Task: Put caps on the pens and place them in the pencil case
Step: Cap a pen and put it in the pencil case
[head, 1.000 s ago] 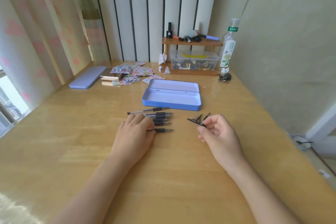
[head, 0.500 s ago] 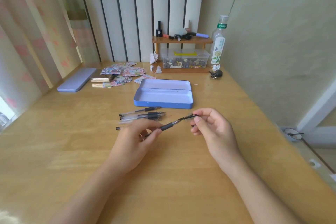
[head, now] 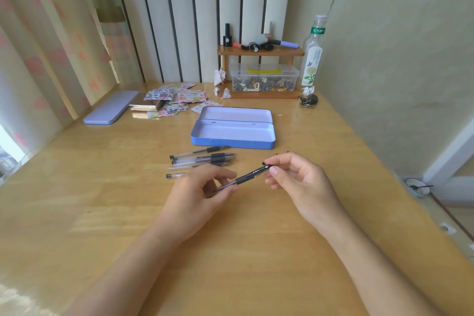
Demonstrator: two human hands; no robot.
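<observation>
Over the wooden desk, my left hand (head: 202,192) grips the barrel of a black gel pen (head: 242,178). My right hand (head: 300,182) pinches a black cap (head: 264,168) that sits on the pen's tip end. Just behind my left hand, several uncapped clear pens (head: 205,159) lie side by side, tips pointing right. An open blue tin pencil case (head: 233,133) stands behind them, lid folded back, nothing inside. Loose caps behind my right hand are mostly hidden by it.
A closed lilac tin (head: 111,111) and a spread of colourful cards (head: 174,101) lie at the back left. A small wooden shelf (head: 260,52) over a clear plastic box (head: 264,79), a glass bottle (head: 313,54) and binder clips (head: 309,101) stand at the back right. The wall runs along the right.
My left hand lifted one pen from the row and my right hand picked up a cap. The cap now sits on the pen's tip between both hands.
</observation>
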